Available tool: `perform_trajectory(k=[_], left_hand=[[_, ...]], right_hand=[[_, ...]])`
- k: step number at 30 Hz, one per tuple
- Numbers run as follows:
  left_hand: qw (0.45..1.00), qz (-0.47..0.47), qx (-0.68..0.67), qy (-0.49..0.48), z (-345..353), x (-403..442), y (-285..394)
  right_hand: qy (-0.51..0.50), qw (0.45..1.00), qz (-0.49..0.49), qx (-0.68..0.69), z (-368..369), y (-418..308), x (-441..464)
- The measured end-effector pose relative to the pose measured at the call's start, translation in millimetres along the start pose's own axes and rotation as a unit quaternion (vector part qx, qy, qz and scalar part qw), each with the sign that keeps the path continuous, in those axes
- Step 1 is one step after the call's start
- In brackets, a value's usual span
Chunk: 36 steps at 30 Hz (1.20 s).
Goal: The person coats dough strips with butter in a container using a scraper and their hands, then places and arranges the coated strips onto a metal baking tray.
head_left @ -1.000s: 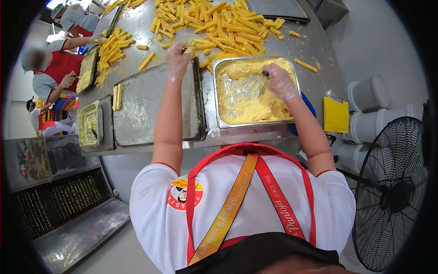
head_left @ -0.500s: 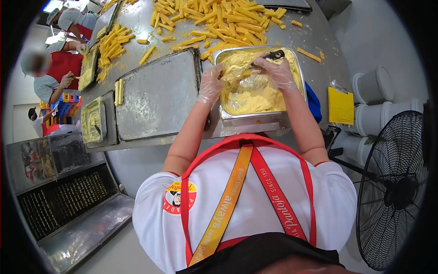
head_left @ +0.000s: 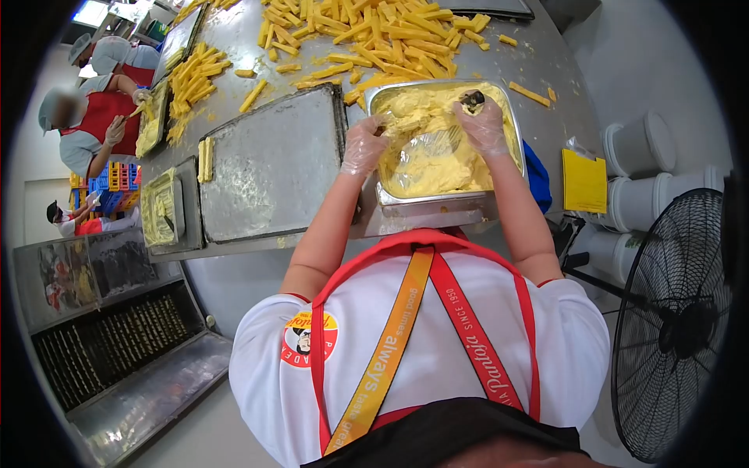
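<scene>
The sticks (head_left: 390, 35) are golden yellow; the cream (head_left: 441, 178) in the silver pan (head_left: 437, 201) is paler yellow. The tool (head_left: 473, 99) shows black. The tray (head_left: 265, 171) is grey with a blackened rim. The shirt (head_left: 269, 351) is white, its round badge (head_left: 295, 356) red, yellow and white. The apron straps (head_left: 319, 382) are red; the lettered straps (head_left: 382, 359) are orange-yellow and red. The hanging sheet (head_left: 583, 183) is bright yellow.

The right grip (head_left: 484, 129) covered most of the black tool (head_left: 473, 98), so we could not tell its kind. Whatever the left grip (head_left: 363, 144) might have pinched, we could not make out. The right forearm (head_left: 524, 214) partly hid a blue object (head_left: 538, 179). The upper edge cut off the heap of yellow strips (head_left: 374, 39). Any print on the yellow sheet (head_left: 585, 183) was too small for us.
</scene>
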<state>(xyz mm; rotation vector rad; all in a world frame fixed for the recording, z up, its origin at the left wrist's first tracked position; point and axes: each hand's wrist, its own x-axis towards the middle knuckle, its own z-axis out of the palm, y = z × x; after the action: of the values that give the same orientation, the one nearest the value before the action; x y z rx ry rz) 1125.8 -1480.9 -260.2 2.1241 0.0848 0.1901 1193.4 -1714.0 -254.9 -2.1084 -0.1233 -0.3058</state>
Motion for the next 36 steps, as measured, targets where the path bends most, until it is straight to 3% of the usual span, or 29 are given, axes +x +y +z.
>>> perform_trajectory(k=[1, 4, 7, 10, 11, 13, 14, 15, 18, 20, 22, 25, 28, 31, 34, 36], left_hand=[[1.000, -0.003, -0.020, -0.007, 0, 1, -4], [0.999, -0.005, -0.035, -0.022, -1, 0, -7], [1.000, 0.007, 0.021, -0.022, -7, -5, 2], [1.000, 0.010, 0.014, -0.002, -18, -12, 9], [1.000, 0.013, -0.002, 0.015, -25, -16, 13], [0.998, 0.010, 0.017, 0.052, -43, -20, 4], [0.995, -0.009, 0.002, 0.104, -59, -21, -6], [0.987, -0.027, -0.012, 0.157, -81, -24, -18], [0.949, -0.075, -0.046, 0.302, -162, -28, -63], [0.914, 0.005, 0.097, 0.394, -215, -31, -133], [0.864, -0.013, 0.123, 0.488, -254, -33, -161], [0.837, -0.072, 0.180, 0.511, -283, -32, -209], [0.853, -0.129, 0.188, 0.470, -293, -31, -252], [0.799, -0.151, 0.394, 0.427, -293, -30, -278], [0.816, -0.159, 0.376, 0.409, -295, -34, -296], [0.808, -0.150, 0.324, 0.469, -288, -38, -284]], right_hand=[[0.003, 1.000, -0.004, -0.020, -4, -5, -2], [-0.069, 0.955, 0.099, 0.270, -4, -23, -15], [-0.051, 0.945, 0.186, 0.264, 9, -8, -13], [-0.045, 0.997, 0.069, 0.009, -2, -5, -2], [-0.022, 0.998, 0.059, -0.006, 4, 18, 1], [-0.004, 0.995, 0.077, 0.059, 2, 21, -2], [-0.015, 0.994, 0.093, 0.057, -1, 14, -6], [0.002, 0.994, 0.032, 0.103, 5, 26, -8], [-0.009, 0.982, 0.068, 0.174, 3, 8, -25], [-0.029, 0.988, 0.050, 0.143, -1, -2, -33], [-0.014, 0.986, 0.080, 0.143, 0, -14, -37], [0.004, 0.992, 0.067, 0.104, 6, -14, -37], [0.003, 0.998, 0.017, 0.060, 11, -1, -35], [0.008, 0.999, -0.021, 0.040, 17, 2, -36], [-0.013, 0.997, -0.074, -0.004, 22, -24, -49], [-0.092, 0.990, -0.105, 0.000, 25, -49, -63]])
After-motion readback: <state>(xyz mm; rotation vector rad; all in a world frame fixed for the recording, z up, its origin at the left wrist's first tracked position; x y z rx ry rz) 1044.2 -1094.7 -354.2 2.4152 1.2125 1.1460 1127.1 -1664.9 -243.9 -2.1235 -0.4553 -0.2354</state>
